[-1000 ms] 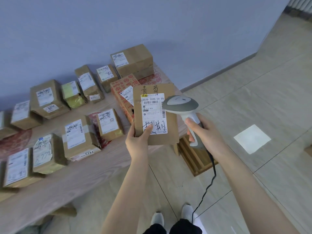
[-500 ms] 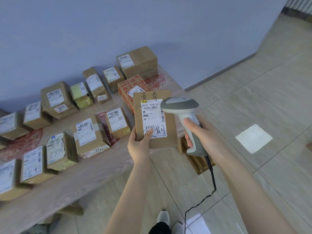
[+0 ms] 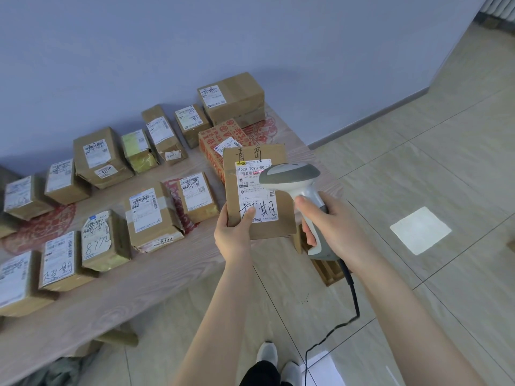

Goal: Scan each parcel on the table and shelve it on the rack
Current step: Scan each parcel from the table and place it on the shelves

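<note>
My left hand grips the lower left corner of a flat brown parcel, thumb on its white label, holding it upright over the table's right end. My right hand holds the handle of a grey and white barcode scanner, whose head covers the label's right side. A faint red line lies across the barcode. Several other labelled cardboard parcels lie in rows on the wooden table.
A red printed box and a large brown box sit behind the held parcel. The scanner's black cable hangs to the tiled floor by my shoes. A wooden crate sits under the table's right end. A blue wall stands behind the table.
The view has shifted so the table sits further right in frame. The scanner head has moved closer over the label, and a red scan line now shows on the barcode.
</note>
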